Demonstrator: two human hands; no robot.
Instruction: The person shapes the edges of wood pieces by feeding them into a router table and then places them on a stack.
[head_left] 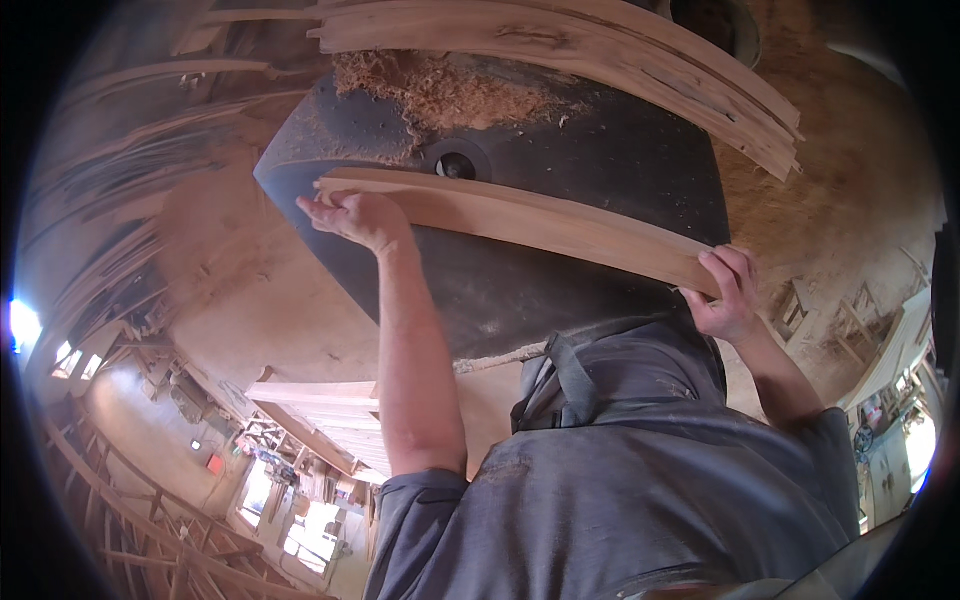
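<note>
A long, pale wooden board (540,222) lies across a dark, flat machine table (590,150), its near face toward me. My left hand (358,216) is at the board's left end, pressed to its near side, with some fingers partly hidden. Around the right end my right hand (728,295) is closed, fingers over the top edge and thumb on the near side. Just beyond the board, near its left end, a round dark spindle (455,164) sits in an opening in the table.
Wood shavings (440,90) are heaped on the table's far side. Several longer boards (600,55) lie across the far edge. More planks (330,400) are stacked behind my left arm. Loose timber (100,200) lines the left, and wooden pieces (850,325) lie at right.
</note>
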